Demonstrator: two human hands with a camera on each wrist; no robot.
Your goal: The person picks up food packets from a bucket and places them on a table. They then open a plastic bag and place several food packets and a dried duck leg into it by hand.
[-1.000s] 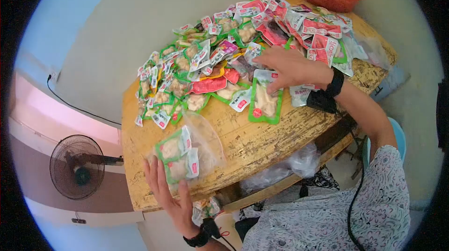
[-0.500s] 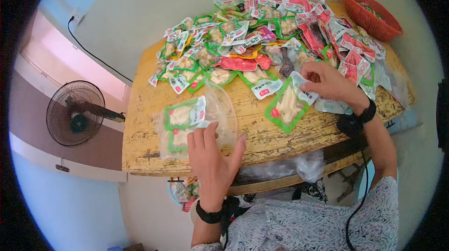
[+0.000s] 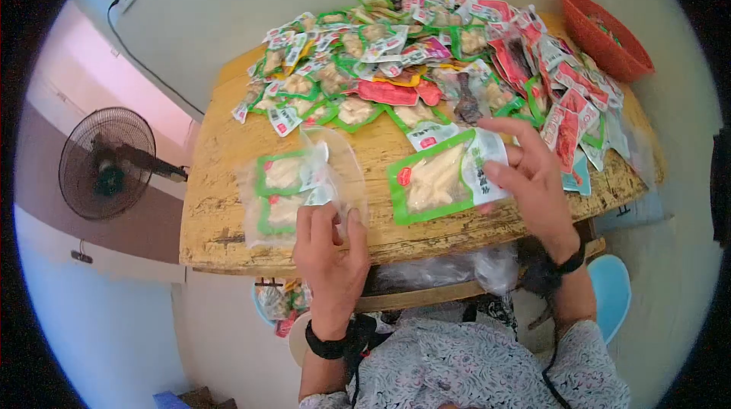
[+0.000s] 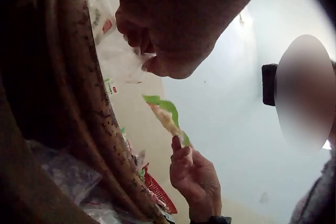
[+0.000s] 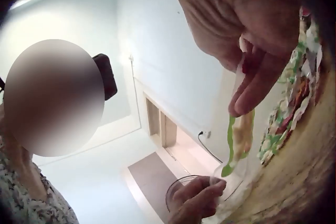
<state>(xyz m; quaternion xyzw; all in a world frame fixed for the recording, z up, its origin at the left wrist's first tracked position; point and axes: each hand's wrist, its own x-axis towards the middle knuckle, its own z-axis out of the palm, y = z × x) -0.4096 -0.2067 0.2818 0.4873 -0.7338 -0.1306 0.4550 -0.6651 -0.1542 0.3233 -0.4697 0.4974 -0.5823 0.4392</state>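
Observation:
My right hand (image 3: 539, 188) pinches a flat green-edged food packet (image 3: 435, 180) by its white end, thumb on top. Pale pieces show through its clear window, and it is tilted over the table's front. My left hand (image 3: 327, 260) pinches the mouth edge of a clear plastic bag (image 3: 346, 169), which lies on the table to the left. Inside the bag are two similar green-edged packets (image 3: 280, 174). In the left wrist view, the bag's film (image 4: 123, 58) is stretched from the left fingertips. The right wrist view has the held packet (image 5: 242, 137) edge-on above the bag.
A large heap of mixed food packets (image 3: 373, 47) covers the back of the worn yellow table (image 3: 209, 196). A red basket (image 3: 609, 39) stands at the back right. Crumpled clear plastic (image 3: 487, 268) sits under the tabletop. A fan (image 3: 106, 165) is at the left.
The right hand has picked up a green-edged packet from the heap's front and brought it left and nearer. The left hand has moved from beside the clear bag to its mouth and pinched it.

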